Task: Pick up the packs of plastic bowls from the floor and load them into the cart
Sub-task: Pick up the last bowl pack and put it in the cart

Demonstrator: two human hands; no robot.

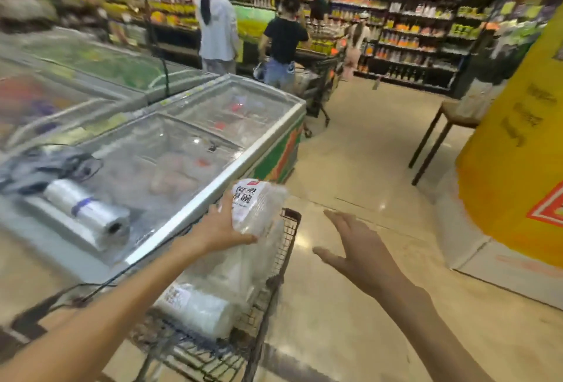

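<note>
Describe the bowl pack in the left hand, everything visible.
The pack of plastic bowls is a stack of clear bowls in transparent wrap, with a white label bearing dark characters and a small red mark at its top. The left hand grips its lower side, thumb underneath. It is tilted, held above the far end of the wire cart, over other packs already inside.

This is a supermarket: stocked shelves (405, 15) of bottles and packets line the aisle at twelve o'clock, glass-topped chest freezers (170, 144) stand at ten o'clock, shoppers (285, 43) browse ahead, and a wire cart (274, 262) sits below.
</note>
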